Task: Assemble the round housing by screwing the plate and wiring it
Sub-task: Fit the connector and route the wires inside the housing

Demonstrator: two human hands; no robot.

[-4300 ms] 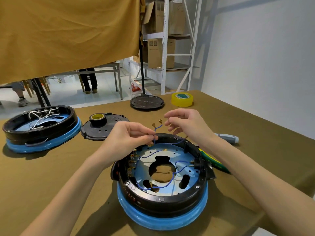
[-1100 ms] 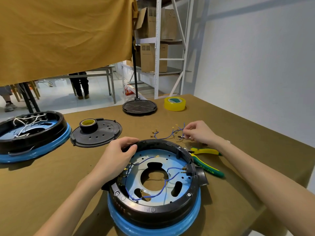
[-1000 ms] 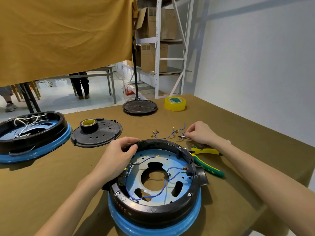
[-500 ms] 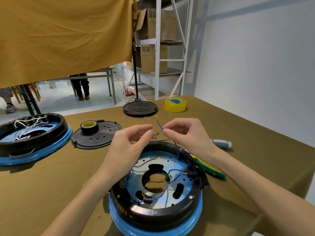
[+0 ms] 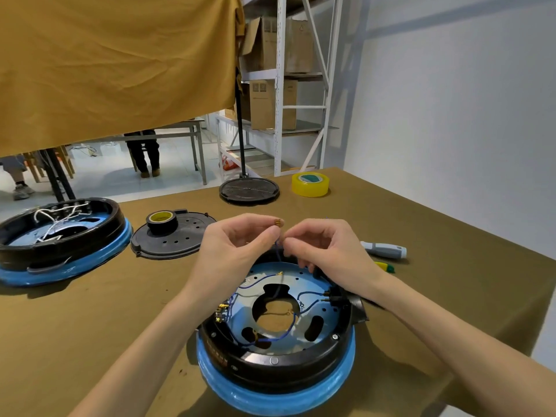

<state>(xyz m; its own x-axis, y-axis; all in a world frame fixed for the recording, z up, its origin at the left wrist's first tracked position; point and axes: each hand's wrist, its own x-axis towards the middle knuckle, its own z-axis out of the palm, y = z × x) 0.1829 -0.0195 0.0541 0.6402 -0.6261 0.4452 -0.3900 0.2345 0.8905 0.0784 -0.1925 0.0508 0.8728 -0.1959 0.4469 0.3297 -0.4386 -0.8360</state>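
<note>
The round housing (image 5: 275,341), black-rimmed with a blue band round its base, sits on the olive-covered table (image 5: 90,326) at the 6 o'clock edge of the view. Its blue metal plate (image 5: 323,296) lies inside the rim, with blue wires (image 5: 279,337) running across it to brass terminals at its 9 o'clock side. Both hands are raised over the 12 o'clock rim of the housing. The left hand (image 5: 233,257) and right hand (image 5: 325,251) meet fingertip to fingertip, each pinching a loose blue wire (image 5: 277,251) between thumb and forefinger; a brass terminal (image 5: 279,222) stands up just above the pinch, and the wire hangs toward the plate. The remaining fingers of both hands are curled. At 3 o'clock of the housing lie a grey-handled screwdriver (image 5: 383,250) and, just nearer, a yellow and green tool handle (image 5: 383,267), mostly hidden by the right wrist. At 10 o'clock a flat black cover (image 5: 177,240) carries a roll of black tape (image 5: 161,221); a second housing (image 5: 60,239) with white wires sits at 9 o'clock. A yellow tape roll (image 5: 310,184) and a round black stand base (image 5: 249,190) lie at 12 o'clock. Cardboard boxes (image 5: 272,103) on the shelving bear printed labels, illegible. No writing on any item can be read.
</note>
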